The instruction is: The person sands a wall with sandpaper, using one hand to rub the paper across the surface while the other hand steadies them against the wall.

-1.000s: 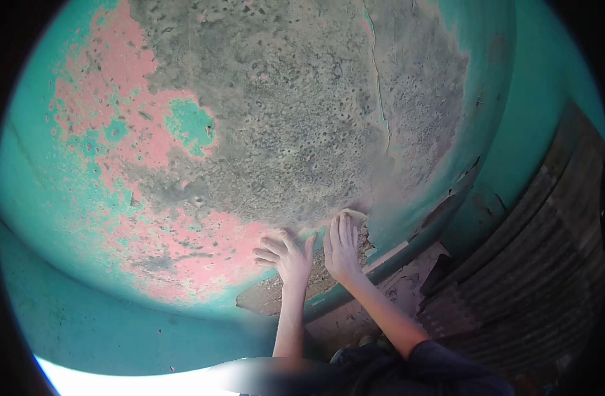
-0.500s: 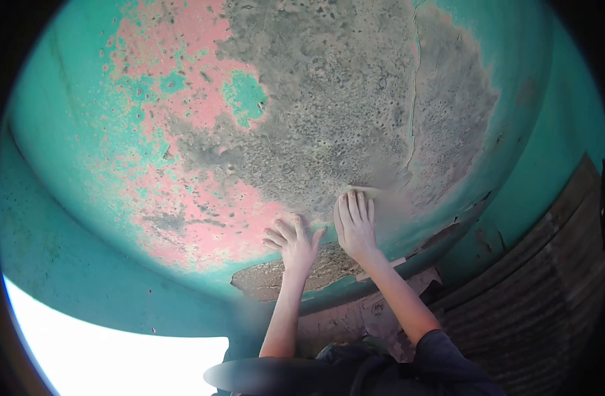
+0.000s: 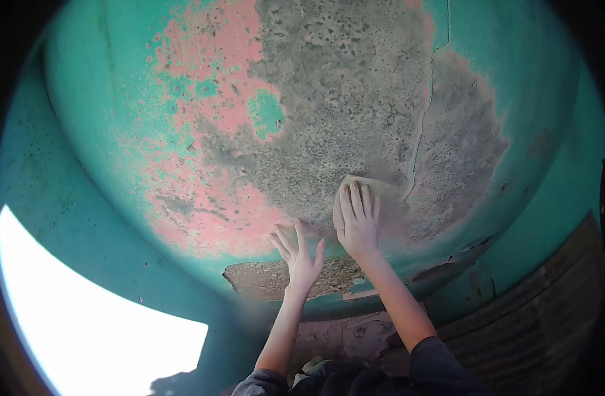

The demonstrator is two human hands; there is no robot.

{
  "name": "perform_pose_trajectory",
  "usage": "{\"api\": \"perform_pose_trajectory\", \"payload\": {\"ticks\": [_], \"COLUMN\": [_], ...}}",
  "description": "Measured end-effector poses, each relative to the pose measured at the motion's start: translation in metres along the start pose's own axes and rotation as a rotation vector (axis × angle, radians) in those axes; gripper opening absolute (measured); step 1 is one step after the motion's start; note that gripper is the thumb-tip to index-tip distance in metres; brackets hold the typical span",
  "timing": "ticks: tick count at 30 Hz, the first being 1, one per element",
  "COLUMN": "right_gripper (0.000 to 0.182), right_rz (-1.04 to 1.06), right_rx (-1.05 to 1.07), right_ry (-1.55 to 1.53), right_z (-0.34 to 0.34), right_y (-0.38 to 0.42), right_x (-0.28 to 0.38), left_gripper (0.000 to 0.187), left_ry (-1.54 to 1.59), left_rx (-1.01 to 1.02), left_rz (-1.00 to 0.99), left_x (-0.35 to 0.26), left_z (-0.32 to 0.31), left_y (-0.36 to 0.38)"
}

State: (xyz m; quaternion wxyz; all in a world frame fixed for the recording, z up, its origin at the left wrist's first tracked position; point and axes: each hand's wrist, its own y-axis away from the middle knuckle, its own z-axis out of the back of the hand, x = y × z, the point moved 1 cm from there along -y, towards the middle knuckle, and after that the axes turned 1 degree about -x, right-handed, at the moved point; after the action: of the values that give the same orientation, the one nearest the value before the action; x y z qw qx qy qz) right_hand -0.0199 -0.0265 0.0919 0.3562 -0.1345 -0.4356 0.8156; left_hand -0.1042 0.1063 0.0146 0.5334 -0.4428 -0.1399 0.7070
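Note:
My right hand (image 3: 360,228) lies with its fingers stretched over a pale, dusty sheet of sandpaper (image 3: 339,206), pressing it against the patchy painted surface (image 3: 316,125). That surface is curved, with grey rough areas, pink patches and green paint around them. To the left, my left hand (image 3: 302,261) rests with spread fingers near the lower edge of the pink patch, holding nothing. Just below the hands runs a brown strip (image 3: 263,278) where the coating has broken away. A haze hangs beside the sandpaper.
A thin crack (image 3: 424,119) runs down the right part of the surface. Green wall (image 3: 137,274) borders it at lower left, beside a bright opening (image 3: 98,317). Dark corrugated sheeting (image 3: 527,297) stands at lower right.
My right hand and the sandpaper have shifted slightly up the surface, and more of the sheet shows. My left hand stays near the same spot. The camera view has tilted a little.

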Motion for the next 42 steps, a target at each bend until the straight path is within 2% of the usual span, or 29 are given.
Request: {"api": "perform_pose_trajectory", "payload": {"ticks": [2, 5, 12, 14, 16, 17, 20, 23, 26, 27, 29, 32, 34, 37, 40, 42], "right_gripper": [0.074, 0.077, 0.070, 0.068, 0.065, 0.065, 0.070, 0.065, 0.065, 0.065, 0.066, 0.068, 0.068, 0.068, 0.067, 0.067], "right_rz": [0.017, 0.036, 0.128, 0.132, 0.162, 0.170, 0.233, 0.248, 0.244, 0.248, 0.263, 0.257, 0.265, 0.239, 0.209, 0.225], "right_rx": [0.009, 0.193, -0.042, -0.022, 0.142, 0.140, 0.161, 0.070, 0.105, 0.185, 0.179, 0.189, 0.122, -0.004, 0.083, 0.049], "right_ry": [-0.014, 0.076, 0.036, -0.006, 0.078, 0.072, 0.035, 0.023, 0.055, 0.071, 0.110, 0.127, 0.012, 0.010, 0.032, 0.085], "right_z": [-0.014, -0.040, 0.032, 0.010, -0.007, -0.007, 0.004, 0.033, 0.020, 0.007, -0.024, -0.015, 0.006, 0.017, -0.010, -0.015], "right_y": [0.026, 0.084, -0.042, -0.012, 0.027, 0.030, 0.012, -0.052, -0.041, -0.023, 0.020, 0.002, -0.044, -0.080, -0.043, -0.032], "right_x": [-0.008, -0.019, 0.009, 0.001, -0.006, -0.007, 0.004, 0.030, 0.037, 0.034, 0.027, 0.047, 0.074, 0.100, 0.096, 0.104], "left_gripper": [0.079, 0.073, 0.063, 0.060, 0.059, 0.059, 0.057, 0.056, 0.055, 0.055, 0.057, 0.056, 0.056, 0.056, 0.056, 0.056], "left_ry": [0.045, 0.080, 0.066, 0.076, 0.091, 0.110, 0.071, 0.080, 0.081, 0.085, 0.094, 0.081, 0.078, 0.071, 0.062, 0.060], "left_rx": [0.006, 0.000, -0.014, -0.007, -0.038, -0.053, -0.045, -0.056, -0.072, -0.071, -0.092, -0.105, -0.104, -0.107, -0.116, -0.126], "left_rz": [-0.007, -0.021, -0.020, -0.002, -0.012, -0.033, -0.021, -0.011, 0.015, 0.010, 0.047, 0.059, 0.039, 0.032, 0.022, -0.004], "left_x": [-0.013, -0.026, -0.037, -0.036, -0.029, -0.024, -0.011, 0.004, 0.015, 0.019, 0.030, 0.048, 0.054, 0.055, 0.059, 0.063], "left_z": [0.005, 0.018, 0.037, 0.041, 0.043, 0.045, 0.049, 0.051, 0.064, 0.070, 0.081, 0.094, 0.097, 0.105, 0.117, 0.126], "left_y": [-0.005, -0.012, -0.027, -0.028, -0.028, -0.028, -0.027, -0.026, -0.031, -0.032, -0.035, -0.039, -0.041, -0.047, -0.057, -0.066]}}
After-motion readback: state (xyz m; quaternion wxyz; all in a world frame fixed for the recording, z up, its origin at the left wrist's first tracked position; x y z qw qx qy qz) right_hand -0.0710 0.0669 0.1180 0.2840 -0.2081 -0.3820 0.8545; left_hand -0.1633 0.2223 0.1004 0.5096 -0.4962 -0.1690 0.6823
